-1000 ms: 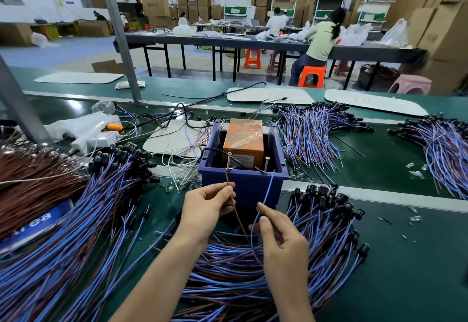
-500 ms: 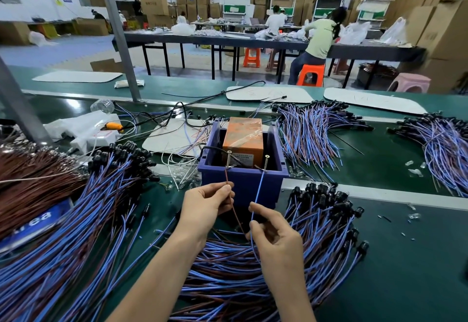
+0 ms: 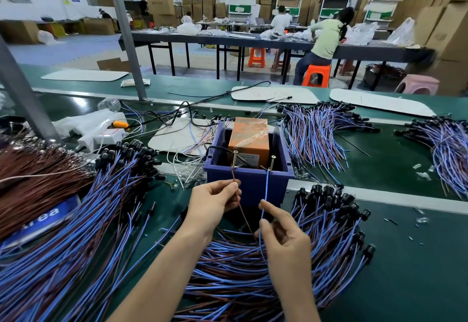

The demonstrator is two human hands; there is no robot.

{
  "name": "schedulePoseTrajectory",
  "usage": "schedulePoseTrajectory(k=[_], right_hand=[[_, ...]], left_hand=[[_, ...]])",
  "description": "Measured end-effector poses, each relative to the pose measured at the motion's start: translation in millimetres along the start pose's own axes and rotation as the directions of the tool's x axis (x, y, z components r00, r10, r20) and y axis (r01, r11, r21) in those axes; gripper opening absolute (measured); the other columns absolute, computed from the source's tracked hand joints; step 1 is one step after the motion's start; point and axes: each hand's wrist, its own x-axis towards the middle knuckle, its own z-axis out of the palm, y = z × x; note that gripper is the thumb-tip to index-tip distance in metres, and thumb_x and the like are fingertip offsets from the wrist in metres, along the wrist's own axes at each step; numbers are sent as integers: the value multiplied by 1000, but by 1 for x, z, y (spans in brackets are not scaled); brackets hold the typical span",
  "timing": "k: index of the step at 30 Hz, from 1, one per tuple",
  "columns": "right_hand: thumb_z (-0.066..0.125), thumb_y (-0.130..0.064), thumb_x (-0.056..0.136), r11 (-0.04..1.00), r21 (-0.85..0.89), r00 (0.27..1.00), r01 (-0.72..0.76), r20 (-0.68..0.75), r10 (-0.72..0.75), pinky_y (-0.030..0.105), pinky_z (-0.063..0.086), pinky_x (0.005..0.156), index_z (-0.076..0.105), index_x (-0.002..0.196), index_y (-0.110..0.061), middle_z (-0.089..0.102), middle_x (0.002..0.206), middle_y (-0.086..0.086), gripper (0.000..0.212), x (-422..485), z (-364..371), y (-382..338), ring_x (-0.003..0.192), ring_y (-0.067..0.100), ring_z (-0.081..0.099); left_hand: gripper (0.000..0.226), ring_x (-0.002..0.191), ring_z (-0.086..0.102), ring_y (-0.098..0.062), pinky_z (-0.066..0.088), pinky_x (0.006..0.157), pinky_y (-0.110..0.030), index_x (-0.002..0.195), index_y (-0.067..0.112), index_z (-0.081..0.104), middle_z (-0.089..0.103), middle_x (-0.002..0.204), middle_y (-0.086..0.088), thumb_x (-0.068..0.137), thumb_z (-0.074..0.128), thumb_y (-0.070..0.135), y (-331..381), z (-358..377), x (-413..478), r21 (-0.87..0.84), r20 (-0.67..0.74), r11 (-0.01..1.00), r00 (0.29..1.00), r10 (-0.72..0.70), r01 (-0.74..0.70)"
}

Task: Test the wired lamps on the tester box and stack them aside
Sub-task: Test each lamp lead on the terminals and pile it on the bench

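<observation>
The tester box (image 3: 247, 185) is a blue tub with an orange block (image 3: 249, 139) inside and two metal screws on its near rim. My left hand (image 3: 211, 204) pinches a brown wire (image 3: 239, 202) whose tip meets the left screw (image 3: 234, 161). My right hand (image 3: 282, 237) pinches a blue wire (image 3: 266, 195) whose tip reaches the right screw (image 3: 271, 163). Both wires run down into the pile of wired lamps (image 3: 278, 258) under my hands, so the lamp on their end is hidden.
A large heap of blue and brown wired lamps (image 3: 76, 220) lies to the left, two more bundles (image 3: 319, 131) (image 3: 445, 149) to the right. A white power strip (image 3: 101, 134) sits at the back left. Grey posts (image 3: 126, 35) rise at left. People work at a far table.
My right hand has lifted the blue wire's tip up to the right screw. My left hand has kept the brown wire on the left screw.
</observation>
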Motion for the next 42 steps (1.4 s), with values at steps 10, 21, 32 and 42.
schedulePoseTrajectory(k=[10,21,32,42], right_hand=[[65,-15,87,996,70,982,53,-184,-39,10,40,52,62,108,-44,65,73,5,36,-1,-1,-2,51,1,50],[65,-14,88,993,116,950,35,-313,3,10,39,48,65,96,-45,64,65,3,33,-2,-1,0,47,2,45],[65,-13,88,988,153,963,25,-269,18,9,41,49,68,96,-42,66,68,-4,31,-4,0,-3,51,1,49],[68,-20,88,915,-362,973,175,207,-104,10,45,82,66,99,-42,59,92,-17,25,-1,8,4,86,-4,57]], left_hand=[[14,53,55,-2,48,53,-14,87,11,74,65,61,3,91,60,10,-2,-3,-2,56,10,998,1000,-22,21],[17,52,51,-5,46,51,-15,83,9,75,63,60,2,92,61,13,4,-1,0,58,14,998,1000,-28,28],[16,54,55,-6,46,52,-15,88,11,73,69,66,0,93,58,15,10,-16,1,126,52,992,999,8,-15],[16,46,55,-3,41,47,-5,86,18,69,69,69,0,89,61,5,40,-137,12,755,-156,643,918,366,-128]])
